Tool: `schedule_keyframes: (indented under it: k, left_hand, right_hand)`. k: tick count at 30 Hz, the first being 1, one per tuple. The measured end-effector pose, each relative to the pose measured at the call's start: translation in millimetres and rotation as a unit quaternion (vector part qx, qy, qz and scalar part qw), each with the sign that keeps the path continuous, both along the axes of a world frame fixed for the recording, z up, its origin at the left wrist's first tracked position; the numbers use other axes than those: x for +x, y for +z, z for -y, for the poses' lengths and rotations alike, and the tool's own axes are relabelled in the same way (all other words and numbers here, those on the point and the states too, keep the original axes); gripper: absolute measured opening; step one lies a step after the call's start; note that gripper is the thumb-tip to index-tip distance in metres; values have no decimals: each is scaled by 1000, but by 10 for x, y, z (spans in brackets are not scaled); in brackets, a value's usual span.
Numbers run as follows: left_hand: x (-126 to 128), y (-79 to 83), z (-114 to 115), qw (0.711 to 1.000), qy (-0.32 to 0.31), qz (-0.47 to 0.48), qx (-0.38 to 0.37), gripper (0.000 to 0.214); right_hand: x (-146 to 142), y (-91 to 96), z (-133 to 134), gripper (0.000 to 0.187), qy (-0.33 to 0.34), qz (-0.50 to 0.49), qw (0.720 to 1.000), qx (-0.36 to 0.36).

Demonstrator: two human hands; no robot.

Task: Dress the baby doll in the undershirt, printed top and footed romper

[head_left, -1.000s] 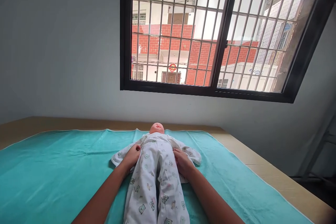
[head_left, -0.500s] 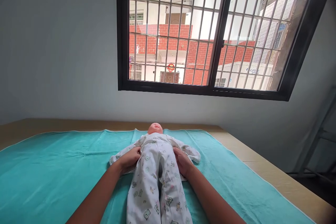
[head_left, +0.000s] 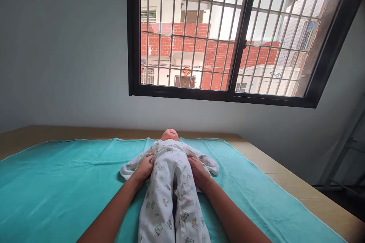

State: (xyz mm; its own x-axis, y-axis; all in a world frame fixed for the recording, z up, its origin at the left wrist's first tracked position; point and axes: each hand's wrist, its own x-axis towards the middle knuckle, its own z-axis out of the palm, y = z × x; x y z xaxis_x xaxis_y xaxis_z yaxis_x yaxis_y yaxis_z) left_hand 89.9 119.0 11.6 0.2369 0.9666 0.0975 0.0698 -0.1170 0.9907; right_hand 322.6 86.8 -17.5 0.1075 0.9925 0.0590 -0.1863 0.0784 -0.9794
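Observation:
A baby doll lies on its back, its head toward the wall. It wears white printed pants and a matching long-sleeved top, with both sleeves spread outward. The pant legs stretch toward me and run past the lower edge of the view. At the left side of the waist, my left hand is closed on the pants fabric. My right hand is closed on the pants at the opposite side, its fingertips partly hidden by the cloth.
Under the doll, a turquoise towel covers much of the wooden table. Behind it rises a grey wall with a barred, black-framed window. A metal rack or ladder stands at the far right.
The view has shifted slightly. Both hands stay at the sides of the pants waist, and the left fingers have moved up a little along it.

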Motion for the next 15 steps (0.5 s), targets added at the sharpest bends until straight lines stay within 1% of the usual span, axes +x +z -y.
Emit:
schedule_keyframes:
  k: [5,9,12,15]
  left_hand:
    - [90,-94,15,998,50,-17,41,12]
    - [140,-171,11,992,98,-18,76,19]
    - [152,-186,23,991,105,-15,76,20]
    - [153,-142,60,994,92,-11,53,21]
  right_hand:
    - [-48,-1,-7,14,-48,36,998,-15]
    - [-58,-3,-12,18,-80,65,994,-26]
    - [-49,-30,-45,19,-100,82,991,-22]
    - [-17,-66,-112,16,-117,95,989,-7]
